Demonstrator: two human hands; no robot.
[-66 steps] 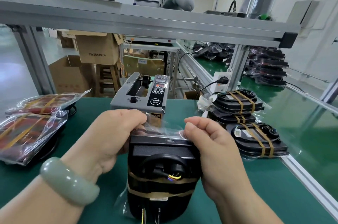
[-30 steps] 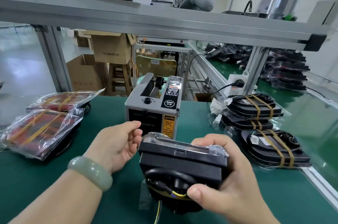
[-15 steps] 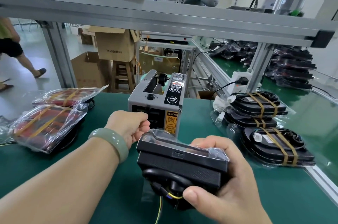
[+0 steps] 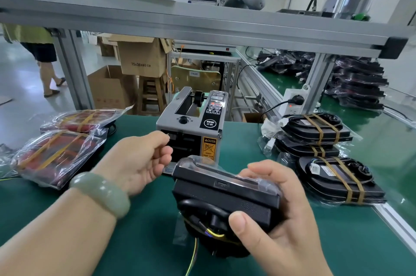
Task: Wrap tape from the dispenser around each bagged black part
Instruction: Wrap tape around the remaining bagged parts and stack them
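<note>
Bagged black part (image 4: 225, 199): near centre, held up off the green table (image 4: 139, 244), just in front of the tape dispenser (image 4: 191, 127).

Right hand (image 4: 279, 219): clamped on the part. Thumb is flat on the near face and the fingers (image 4: 265, 171) are curled over the far top edge.

Left hand (image 4: 137, 161): at the dispenser's mouth with fingers curled in together. I cannot tell if a strip is pinched between them.

Handling, as a judgement:
- The part looks like a rigid moulded housing, compact, with moderate weight for one hand.
- The clear bag over it is slick and loose, so it will likely slide and bunch under the fingers.
- Wires trail from the lower end. They are soft and easy to snag, so poor places to hold.
- The best hold seems to be across the square upper block, thumb opposing fingers, which leaves the middle free for tape.

The taped black parts (image 4: 319, 134) stacked at right carry their bands across the middle.
</note>
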